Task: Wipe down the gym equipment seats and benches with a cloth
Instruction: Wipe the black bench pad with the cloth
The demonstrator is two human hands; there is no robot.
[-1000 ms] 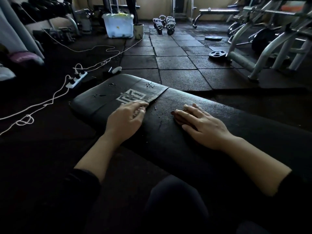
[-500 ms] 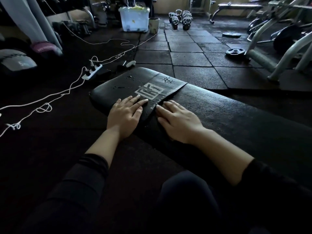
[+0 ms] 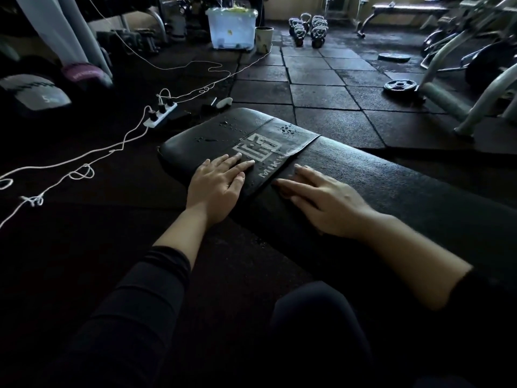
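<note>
A long black padded bench (image 3: pixel 405 191) runs from the right side to the middle of the head view. Its left end carries a smooth band with a white logo (image 3: pixel 257 148) and water droplets (image 3: pixel 286 128). My left hand (image 3: pixel 216 186) lies flat on the pad beside the logo, fingers straight. My right hand (image 3: pixel 324 203) presses flat on the grained part just right of the band's edge. Something dark lies under its fingertips; whether that is a cloth I cannot tell.
A white power strip (image 3: pixel 161 114) and a trailing white cable (image 3: pixel 84 169) lie on the rubber floor to the left. Medicine balls (image 3: pixel 36 91) sit far left. A plastic box (image 3: pixel 232 29) and kettlebells (image 3: pixel 307 29) stand at the back. A weight plate (image 3: pixel 400 85) and a machine frame (image 3: pixel 475 79) are right.
My right hand has slid left along the bench until it lies close to my left hand. My left hand stays by the logo. The view has shifted left.
</note>
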